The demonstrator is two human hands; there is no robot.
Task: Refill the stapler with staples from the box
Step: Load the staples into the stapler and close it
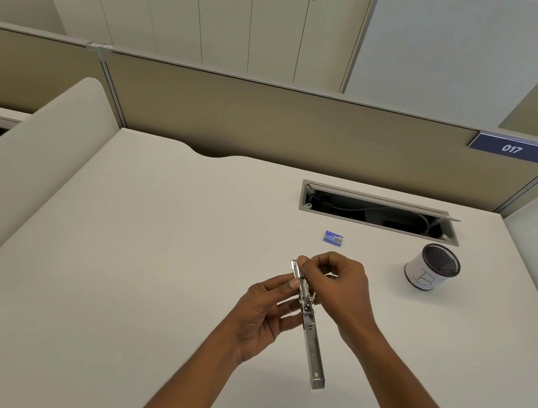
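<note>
Both hands are raised above the white desk (117,252), and between them they hold a silver metal stapler (313,350) clear of the surface. The stapler is swung open into one long strip. It runs from the fingertips down toward the viewer, tilted slightly to the right, and its lower end hangs free.

The left hand (264,309) grips the stapler near the hinge. Its fingers curl under the body and its thumb presses on the upper section. The right hand (341,292) comes in from the other side, and its thumb and fingertips pinch the far end of the upper section. Whether a strip of staples lies under those fingers cannot be told.

The small blue staple box (333,238) lies flat on the desk beyond the hands, apart from them and untouched. Whether it is open or closed cannot be made out.

To the right of the box stands a white cylindrical pen cup with a black mesh rim (432,268), marked with a handwritten "B". Behind both, a grey rectangular cable hatch (379,211) is set into the desk with its flap up and cables visible inside. A beige partition (271,122) backs the desk and carries a blue sign reading "017" (511,148) at its right end.
</note>
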